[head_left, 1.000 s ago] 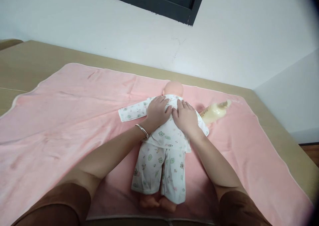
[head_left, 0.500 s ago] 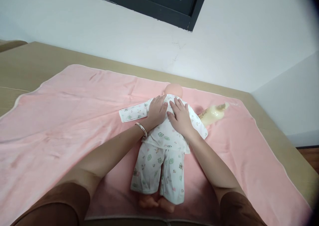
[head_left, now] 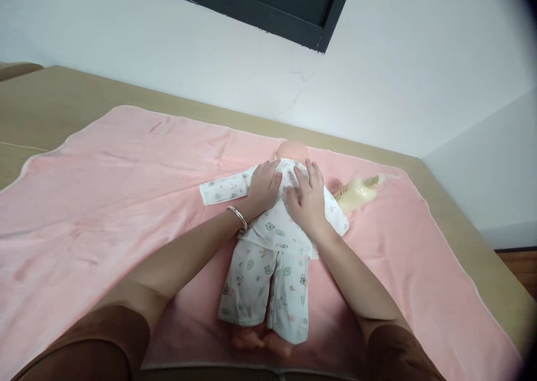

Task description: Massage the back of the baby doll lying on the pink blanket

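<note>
A baby doll (head_left: pixel 279 238) in a white printed top and trousers lies on a pink blanket (head_left: pixel 138 163), its head at the far side and its bare feet near me. Flat on the left of the doll's upper body rests my left hand (head_left: pixel 263 189), fingers stretched out, with a bangle on the wrist. My right hand (head_left: pixel 309 199) lies on the right of the upper body, fingers spread and a little bent. The sleeve on the left stretches out sideways. Close to the sleeve on the right is a pale yellow bottle (head_left: pixel 361 193) lying on its side.
The blanket covers much of a wooden table (head_left: pixel 465 241). Behind it rises a white wall (head_left: pixel 235 73) with a dark window frame (head_left: pixel 268 17). A brown curved object (head_left: pixel 19 70) shows at the far left edge.
My right hand has shifted slightly to the right and away from me on the doll's top, its fingers now more bent. My left hand stays in place.
</note>
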Available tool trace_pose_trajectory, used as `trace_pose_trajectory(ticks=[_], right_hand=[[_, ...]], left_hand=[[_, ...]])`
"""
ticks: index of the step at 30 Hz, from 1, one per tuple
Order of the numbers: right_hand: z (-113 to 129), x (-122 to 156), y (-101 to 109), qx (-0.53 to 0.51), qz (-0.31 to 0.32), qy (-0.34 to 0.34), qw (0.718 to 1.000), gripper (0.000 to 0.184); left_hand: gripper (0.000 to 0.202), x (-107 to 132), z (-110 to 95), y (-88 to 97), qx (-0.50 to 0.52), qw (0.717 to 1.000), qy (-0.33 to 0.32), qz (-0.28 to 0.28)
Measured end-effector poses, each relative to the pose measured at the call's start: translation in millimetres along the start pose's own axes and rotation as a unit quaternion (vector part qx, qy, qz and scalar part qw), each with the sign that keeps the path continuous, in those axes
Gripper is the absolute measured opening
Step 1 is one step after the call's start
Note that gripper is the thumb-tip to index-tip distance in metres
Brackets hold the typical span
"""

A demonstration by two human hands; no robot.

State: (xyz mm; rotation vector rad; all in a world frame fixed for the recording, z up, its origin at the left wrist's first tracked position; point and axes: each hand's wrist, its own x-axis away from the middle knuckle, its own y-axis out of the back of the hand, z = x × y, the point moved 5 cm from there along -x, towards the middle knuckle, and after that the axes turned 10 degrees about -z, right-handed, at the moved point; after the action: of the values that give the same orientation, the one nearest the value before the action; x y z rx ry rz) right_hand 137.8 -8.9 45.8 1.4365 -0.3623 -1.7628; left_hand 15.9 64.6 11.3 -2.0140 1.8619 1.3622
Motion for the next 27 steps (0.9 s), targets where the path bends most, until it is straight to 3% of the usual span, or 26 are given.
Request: trace_pose_trajectory(ticks=[6,20,24,27], right_hand=[[13.2,0.8,-13.9,0.027,0.180,0.033,0.983,0.052],[32.1,12.4,-3.7,0.138,0.205,-0.021,0.969,0.056],[46.8,24.1,9.4,0.153,0.231,0.012,0.961,0.061],[59.1,31.8,26.9,0.150,0.287,0.047,0.945,0.067]], left_hand=[[0.072,0.5,-0.9,1.3,0.003,1.000,0.008,0.002],[0.061,-4.5,2.1,2.5,0.020,1.000,-0.007,0.000],[0.056,-5.6,5.2,0.4,0.021,1.000,-0.001,-0.001],[0.049,-5.2,6.3,-0.2,0.007,1.000,0.007,0.007]])
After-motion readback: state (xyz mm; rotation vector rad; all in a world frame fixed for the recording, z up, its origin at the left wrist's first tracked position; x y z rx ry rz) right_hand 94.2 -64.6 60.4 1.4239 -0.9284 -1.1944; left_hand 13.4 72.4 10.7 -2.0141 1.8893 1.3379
